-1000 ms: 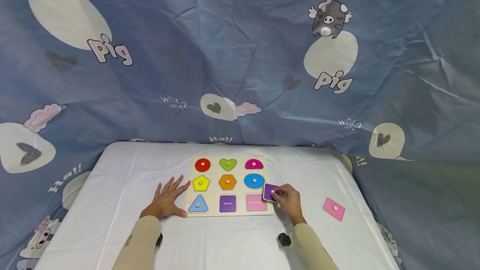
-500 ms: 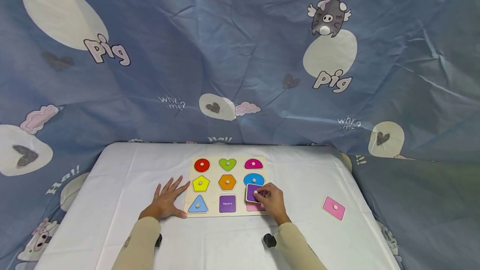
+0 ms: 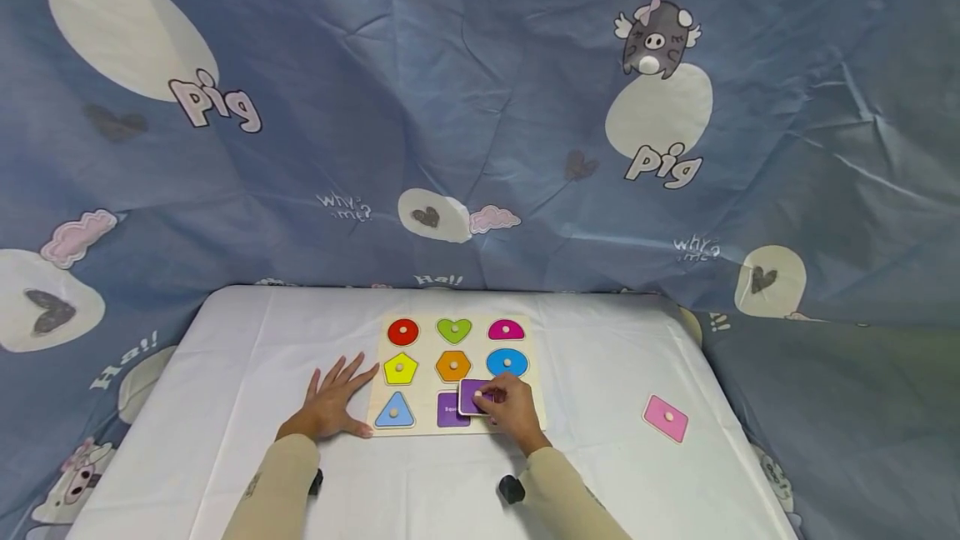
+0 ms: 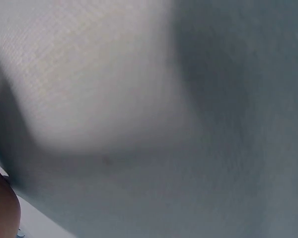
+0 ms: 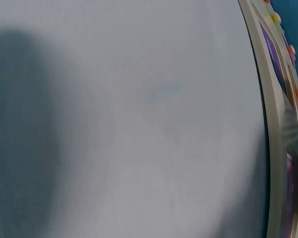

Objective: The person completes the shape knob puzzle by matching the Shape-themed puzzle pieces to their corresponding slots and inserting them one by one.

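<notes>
A wooden shape puzzle board [image 3: 427, 430] lies on the white-covered table. My right hand [image 3: 516, 411] pinches the knob of a purple square piece [image 3: 468, 394], held over the board and partly covering the purple recess marked Square [image 3: 448, 417]. The pink rectangle recess is mostly hidden behind that hand. My left hand [image 3: 327, 408] rests with fingers spread at the board's left edge, beside the blue triangle piece [image 3: 394, 413]. In the right wrist view the board's edge [image 5: 270, 148] shows at the far right. The left wrist view is mostly blurred cloth.
A pink rectangle piece [image 3: 666, 417] lies on the table to the right. Seated in the board are several knobbed pieces, among them a red circle [image 3: 402, 334], an orange hexagon [image 3: 453, 373] and a blue oval [image 3: 507, 354]. A patterned blue cloth [image 3: 480, 123] hangs behind the table.
My right hand has carried the purple square piece leftward, from the board's right edge across the rectangle recess to the Square recess. My left hand has stayed in place.
</notes>
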Tool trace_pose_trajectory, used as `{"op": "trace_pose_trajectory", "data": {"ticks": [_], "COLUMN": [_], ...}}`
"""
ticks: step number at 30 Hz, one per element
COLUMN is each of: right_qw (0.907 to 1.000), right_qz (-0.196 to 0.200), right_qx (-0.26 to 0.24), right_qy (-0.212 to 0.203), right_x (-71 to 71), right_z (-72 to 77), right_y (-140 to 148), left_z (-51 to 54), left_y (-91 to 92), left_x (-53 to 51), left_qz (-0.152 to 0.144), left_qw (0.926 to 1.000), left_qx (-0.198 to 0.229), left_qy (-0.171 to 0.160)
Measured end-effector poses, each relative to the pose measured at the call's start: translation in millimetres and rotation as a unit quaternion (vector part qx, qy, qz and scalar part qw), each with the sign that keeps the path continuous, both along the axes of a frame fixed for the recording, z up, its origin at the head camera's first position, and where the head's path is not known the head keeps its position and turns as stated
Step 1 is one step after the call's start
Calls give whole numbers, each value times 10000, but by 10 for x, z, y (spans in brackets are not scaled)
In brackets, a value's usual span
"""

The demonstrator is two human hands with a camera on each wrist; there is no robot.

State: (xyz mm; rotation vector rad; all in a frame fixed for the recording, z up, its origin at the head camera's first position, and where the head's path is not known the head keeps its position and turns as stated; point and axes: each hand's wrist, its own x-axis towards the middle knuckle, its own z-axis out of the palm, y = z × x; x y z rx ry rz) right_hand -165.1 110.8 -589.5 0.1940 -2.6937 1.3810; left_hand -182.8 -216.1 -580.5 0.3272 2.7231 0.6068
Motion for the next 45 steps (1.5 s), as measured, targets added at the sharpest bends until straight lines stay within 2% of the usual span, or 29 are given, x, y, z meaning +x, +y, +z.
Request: {"op": "trace_pose_trajectory", "data": {"ticks": [15,19,25,32,38,45], "right_qw": [9992,9991,9984,9989,9989,9988], "right_qz": [399,387,374,391,369,369], "right_qx": [53,153,375,269,287,309], "right_qy": [85,43,198,58,-80,-56], "right_x": [17,34,30,33,46,42], "right_z": [-32,-67,-83,-81,-104,-125], "right_y": [-318,-339,-343,-346,-345,-344], "left_z": [-22,-20,-26,-16,-50,-54], "left_y": [23,27,13,-5,-8,-5], "left_x": [-28,-20,-19,-26,-35,-50], "left_qz": [17,19,-17,24,58,87], "left_qw": [10000,10000,9999,9998,9998,9998], "left_qx": [-8,24,105,164,106,120], "left_qy": [42,23,-2,-65,-138,-145]}}
